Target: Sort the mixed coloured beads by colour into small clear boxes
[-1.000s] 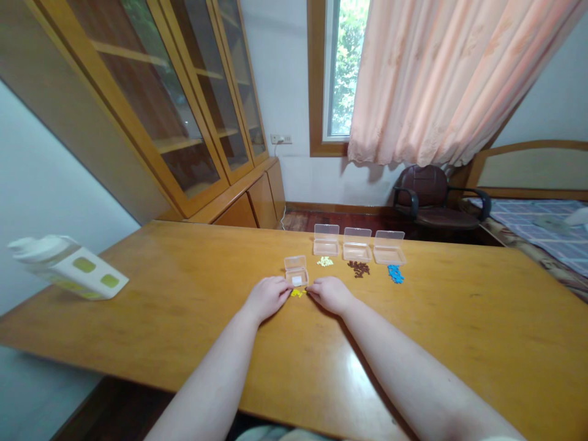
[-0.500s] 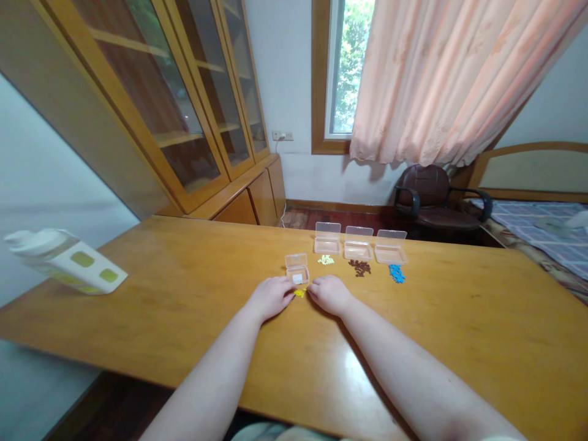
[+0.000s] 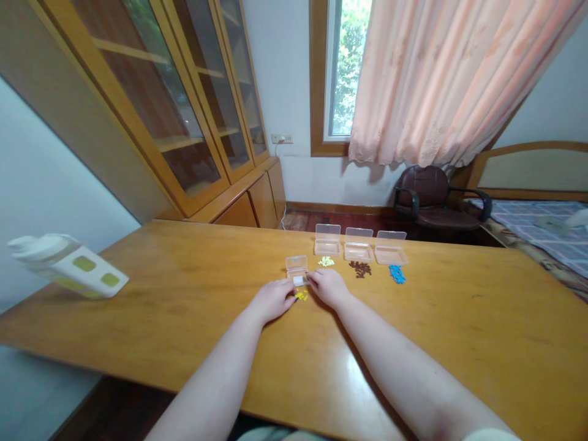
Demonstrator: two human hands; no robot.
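Small yellow pieces (image 3: 301,294) lie in a loose pile on the table, in front of a small clear plastic box (image 3: 297,277) with its lid raised. My left hand (image 3: 274,300) rests at the pile's left side, its curled fingertips touching the pieces; whether one is pinched is hidden. Over the right front part of the small box is my right hand (image 3: 329,286), fingers drawn together in a pinch. What it holds, if anything, is too small to make out. A white patch shows in the bottom of the box.
Behind stand three larger clear boxes (image 3: 327,246) with raised lids. Before them lie piles of pale green pieces (image 3: 326,261), brown pieces (image 3: 360,269) and blue pieces (image 3: 397,274). A white bottle (image 3: 76,269) is at the left on the wooden table (image 3: 193,288).
My right hand has moved from beside the yellow pile up and forward to the small box. My left hand has stayed by the pile, which looks slightly more spread.
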